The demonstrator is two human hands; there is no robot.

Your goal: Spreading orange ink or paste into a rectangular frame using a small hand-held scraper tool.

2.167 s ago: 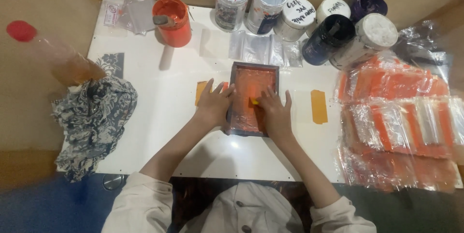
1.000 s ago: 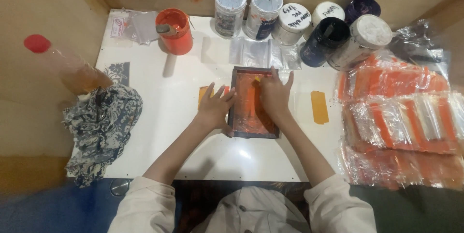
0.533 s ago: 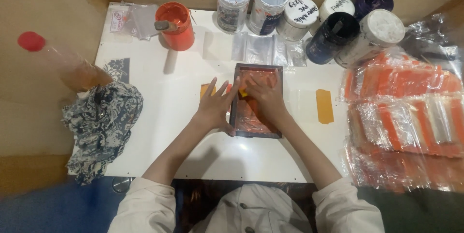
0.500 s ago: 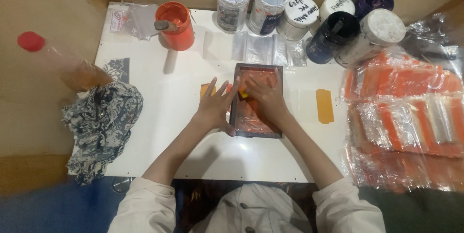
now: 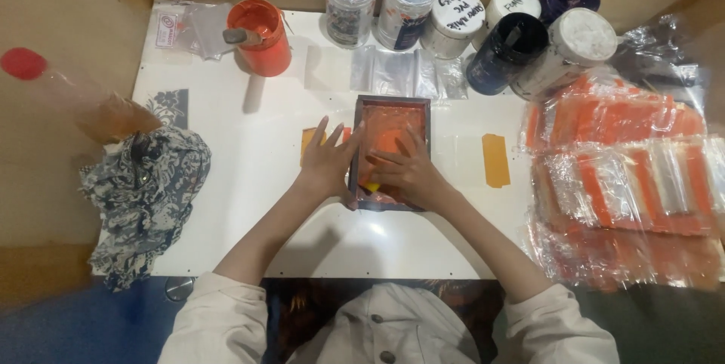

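Head view, frame: a small dark-framed printing screen (image 5: 393, 118), its mesh coated orange, is lying flat on the white table (image 5: 249, 183), near the middle, directly in front of the person.
Head view, left hand: the left hand (image 5: 326, 164) is pressing flat against the frame's left edge, fingers spread wide and extended, gripping nothing; part of an orange patch (image 5: 310, 141) is showing under it.
Head view, right hand: the right hand (image 5: 408, 175) is lying over the lower half of the mesh, fingers curled loosely around a small yellow-tipped tool (image 5: 370, 186); most of the tool is hidden, so how firm the grip is cannot be told.
Head view, back row: an orange paint tub (image 5: 260, 35) with a handle sticking out is standing at the far left of the table; white and dark paint jars (image 5: 461, 16) are lining the far edge.
Head view, right side: stacked clear plastic packets with orange prints (image 5: 627, 175) are crowding the table's right edge; a separate orange strip (image 5: 495, 160) is lying between them and the frame.
Head view, left side: a patterned dark cloth (image 5: 143, 198) is hanging over the table's left edge.
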